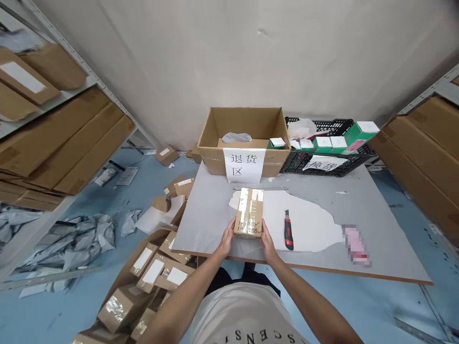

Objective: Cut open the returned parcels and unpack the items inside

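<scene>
Between my two hands is a small taped cardboard box [250, 212] with black handwriting along its near end. My left hand [227, 237] presses against its left side, and my right hand [267, 240] is on its right side. The box is over the near part of the grey table; whether it rests there or is lifted slightly, I cannot tell. To the right of the box, a red and black utility knife [288, 230] lies on a white sheet [315, 224].
A large open carton [211, 160] with a paper sign stands at the table's back. Beside it, a black crate [292, 165] holds several green-and-white boxes [322, 144]. Parcels fill a big box [120, 284] on the floor at left. Loaded shelves [75, 50] flank the table [387, 229].
</scene>
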Tool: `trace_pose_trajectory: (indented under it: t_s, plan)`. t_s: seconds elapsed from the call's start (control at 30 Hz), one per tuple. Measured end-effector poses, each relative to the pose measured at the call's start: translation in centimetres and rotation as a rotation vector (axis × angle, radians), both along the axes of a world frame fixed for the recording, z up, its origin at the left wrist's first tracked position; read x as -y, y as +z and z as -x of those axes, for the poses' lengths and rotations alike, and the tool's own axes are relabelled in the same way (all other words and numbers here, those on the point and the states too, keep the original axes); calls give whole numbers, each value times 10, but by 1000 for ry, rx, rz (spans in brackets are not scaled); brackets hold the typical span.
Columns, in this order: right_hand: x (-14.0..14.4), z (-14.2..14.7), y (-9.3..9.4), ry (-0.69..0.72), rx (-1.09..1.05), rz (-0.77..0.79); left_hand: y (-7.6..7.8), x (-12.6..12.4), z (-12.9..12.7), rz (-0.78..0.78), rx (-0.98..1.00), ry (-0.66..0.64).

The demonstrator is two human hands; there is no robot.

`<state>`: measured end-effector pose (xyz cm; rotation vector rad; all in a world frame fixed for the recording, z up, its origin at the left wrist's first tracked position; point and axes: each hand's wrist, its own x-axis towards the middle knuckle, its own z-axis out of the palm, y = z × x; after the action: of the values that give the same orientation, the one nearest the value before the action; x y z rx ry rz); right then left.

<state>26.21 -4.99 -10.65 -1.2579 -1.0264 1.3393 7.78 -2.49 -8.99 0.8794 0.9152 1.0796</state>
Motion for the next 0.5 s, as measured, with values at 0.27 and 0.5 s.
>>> trace_pose_trajectory:
  t_s: [0.27,0.5]
  plan:
    - [16,-2,-15,-53,-128,-18,-10,12,-3,80,-2,-32]
    - [18,9,-6,-145,-103,16,-14,-19,20,113,-299,-44]
